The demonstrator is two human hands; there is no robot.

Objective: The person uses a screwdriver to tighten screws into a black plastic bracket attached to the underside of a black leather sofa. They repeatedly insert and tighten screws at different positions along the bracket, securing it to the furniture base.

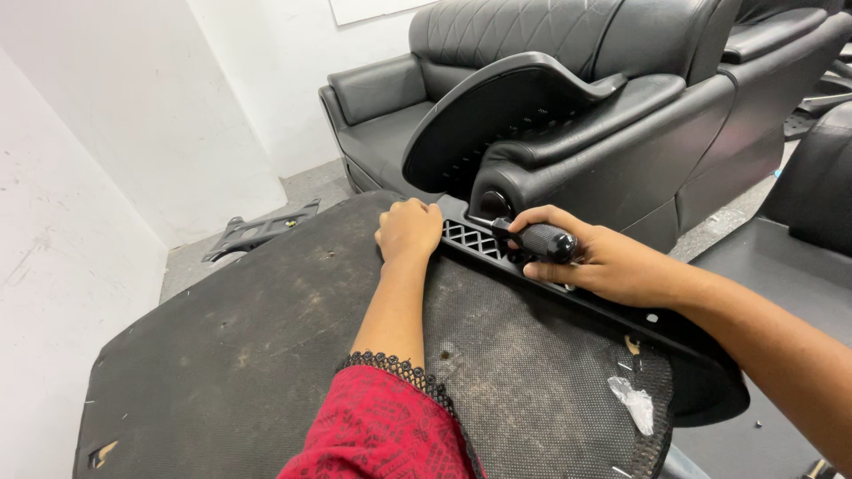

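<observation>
Nearby, black sofa crowds right hand gripping screwdriver.

white walls, grey floor, black leather sofa

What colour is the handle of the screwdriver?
Black, seen in the head view: the screwdriver handle sits in the right hand.

Sofa: black leather sofa with diamond-quilted back, standing against the white wall, right behind the work.
Wall: plain white painted wall, scuffed, running down the left side.
Floor plate: flat black metal bracket plate, lying on the grey concrete floor near the wall corner.
Second seat: another black leather seat, far right, partly cut off by the edge.
Board: pale panel on the wall, top edge only.
</observation>
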